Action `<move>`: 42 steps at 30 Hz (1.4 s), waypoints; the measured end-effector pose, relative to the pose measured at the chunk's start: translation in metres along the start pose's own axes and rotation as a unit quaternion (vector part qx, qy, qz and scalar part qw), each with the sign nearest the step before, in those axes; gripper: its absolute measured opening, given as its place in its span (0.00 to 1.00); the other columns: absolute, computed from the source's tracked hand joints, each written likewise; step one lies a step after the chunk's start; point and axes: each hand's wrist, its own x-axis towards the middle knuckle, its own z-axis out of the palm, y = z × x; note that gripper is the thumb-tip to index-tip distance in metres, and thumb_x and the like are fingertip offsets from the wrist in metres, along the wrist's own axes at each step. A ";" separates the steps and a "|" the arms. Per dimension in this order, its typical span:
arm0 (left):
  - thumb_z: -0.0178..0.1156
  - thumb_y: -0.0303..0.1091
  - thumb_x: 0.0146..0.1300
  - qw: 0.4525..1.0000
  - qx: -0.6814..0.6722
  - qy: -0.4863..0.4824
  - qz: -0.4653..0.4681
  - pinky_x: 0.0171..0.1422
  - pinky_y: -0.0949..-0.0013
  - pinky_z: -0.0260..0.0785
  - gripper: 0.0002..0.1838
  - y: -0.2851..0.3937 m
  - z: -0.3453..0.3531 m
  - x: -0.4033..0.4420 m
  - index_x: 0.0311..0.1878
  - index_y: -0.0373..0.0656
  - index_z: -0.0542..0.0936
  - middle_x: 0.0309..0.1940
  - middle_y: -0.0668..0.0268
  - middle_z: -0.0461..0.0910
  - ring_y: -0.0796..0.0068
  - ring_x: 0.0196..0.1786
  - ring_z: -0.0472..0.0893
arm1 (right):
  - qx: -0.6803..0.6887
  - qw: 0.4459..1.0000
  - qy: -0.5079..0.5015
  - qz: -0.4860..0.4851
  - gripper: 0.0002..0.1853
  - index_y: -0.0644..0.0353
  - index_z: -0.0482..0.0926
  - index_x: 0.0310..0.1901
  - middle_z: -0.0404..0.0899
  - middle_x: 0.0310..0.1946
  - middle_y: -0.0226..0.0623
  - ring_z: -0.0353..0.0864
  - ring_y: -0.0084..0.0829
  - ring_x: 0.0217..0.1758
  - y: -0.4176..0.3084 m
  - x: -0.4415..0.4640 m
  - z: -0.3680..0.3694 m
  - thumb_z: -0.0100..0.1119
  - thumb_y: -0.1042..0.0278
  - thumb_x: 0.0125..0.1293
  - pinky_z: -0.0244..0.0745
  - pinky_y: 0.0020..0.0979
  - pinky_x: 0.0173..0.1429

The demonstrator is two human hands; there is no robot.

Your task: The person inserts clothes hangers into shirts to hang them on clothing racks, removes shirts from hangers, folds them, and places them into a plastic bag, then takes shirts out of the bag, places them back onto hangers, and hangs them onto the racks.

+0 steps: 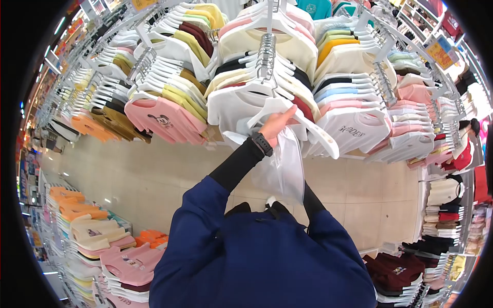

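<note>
My left hand (276, 124), with a black watch on its wrist, is closed on a white hanger (321, 134) in front of the middle rack. Below that hand hangs a translucent plastic bag (287, 172). My right hand is hidden behind the bag; only its dark sleeve (312, 199) shows. Just behind the hanger, a white shirt (231, 105) hangs at the front of a row of shirts on a metal rail (267, 56).
Pink shirts (164, 118) hang to the left and a printed white shirt (354, 128) to the right. Folded and hung clothes (133, 262) stand at the lower left, dark red ones (394, 269) at the lower right. Tiled floor (149, 174) lies between the racks.
</note>
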 end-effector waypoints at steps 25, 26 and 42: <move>0.65 0.37 0.56 0.530 0.845 0.068 0.035 0.40 0.51 0.74 0.17 -0.122 -0.186 -0.086 0.50 0.48 0.79 0.32 0.59 0.84 0.53 0.39 0.83 | 0.232 0.937 -0.082 0.247 0.14 0.63 0.73 0.43 0.79 0.31 0.34 0.76 0.23 0.38 -0.177 0.064 -0.134 0.36 0.84 0.63 0.71 0.26 0.47; 0.66 0.37 0.55 0.571 0.816 0.069 0.060 0.41 0.52 0.75 0.21 -0.125 -0.182 -0.092 0.53 0.48 0.78 0.35 0.60 0.84 0.53 0.41 0.83 | 0.263 0.926 -0.101 0.252 0.14 0.62 0.73 0.44 0.78 0.30 0.34 0.75 0.23 0.36 -0.186 0.068 -0.135 0.36 0.83 0.64 0.71 0.26 0.45; 0.67 0.22 0.53 0.847 0.432 0.237 0.202 0.39 0.73 0.71 0.10 -0.034 -0.143 -0.231 0.40 0.36 0.84 0.31 0.66 0.84 0.82 0.34 0.79 | 0.227 0.931 -0.263 0.116 0.16 0.62 0.74 0.52 0.83 0.43 0.40 0.80 0.29 0.50 -0.234 0.141 -0.069 0.39 0.80 0.67 0.71 0.28 0.56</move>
